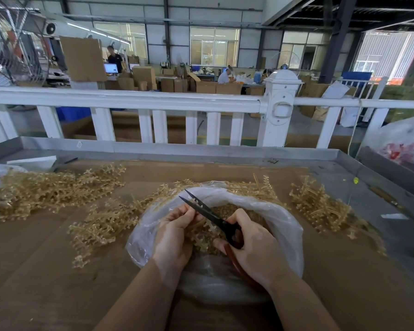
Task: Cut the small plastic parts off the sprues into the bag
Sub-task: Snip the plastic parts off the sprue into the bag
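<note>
Sprue point(202, 229) held over the open bag point(282, 225) by left hand point(175, 235) fingers, right hand point(253, 244) gripping scissors point(208, 215), blades apart. Cut parts point(227, 209) line the bag; heaped sprues point(48, 189) across the worktop point(58, 271) suggest much remains.

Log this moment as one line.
left hand: holds sprue over bag | right hand: grips scissors, blades open at sprue | cut parts in bag | uncut sprues on cardboard
</note>
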A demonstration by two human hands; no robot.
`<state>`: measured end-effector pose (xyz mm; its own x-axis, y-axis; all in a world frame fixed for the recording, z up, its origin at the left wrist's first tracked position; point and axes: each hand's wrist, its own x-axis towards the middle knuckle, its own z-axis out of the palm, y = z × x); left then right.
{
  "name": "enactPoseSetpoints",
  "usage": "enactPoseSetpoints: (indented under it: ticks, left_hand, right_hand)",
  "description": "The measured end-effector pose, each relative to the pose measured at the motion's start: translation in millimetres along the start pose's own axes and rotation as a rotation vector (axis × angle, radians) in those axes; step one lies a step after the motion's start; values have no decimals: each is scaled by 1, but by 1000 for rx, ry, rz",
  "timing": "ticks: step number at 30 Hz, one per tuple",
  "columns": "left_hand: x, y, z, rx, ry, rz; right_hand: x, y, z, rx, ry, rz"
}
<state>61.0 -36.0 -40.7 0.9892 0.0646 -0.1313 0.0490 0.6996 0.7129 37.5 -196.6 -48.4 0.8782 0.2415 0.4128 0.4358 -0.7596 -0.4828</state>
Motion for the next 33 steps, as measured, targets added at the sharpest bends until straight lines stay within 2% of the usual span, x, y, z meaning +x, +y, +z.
enactPoseSetpoints:
  ticks: [13, 20, 26, 33]
  left_hand:
    - [4, -3, -5, 23, -74, -44]
    - [3, -4, -3, 64, -38, -10]
    - [-3, -5, 5, 161, 23, 17]
    - [-5, -3, 6, 196, 13, -9]
  right_hand:
    - [3, -5, -1, -29, 46, -36]
    - [-1, -2, 3, -89, 80, -48]
    - [0, 0, 5, -47, 113, -52]
    - [1, 1, 6, -19, 103, -37]
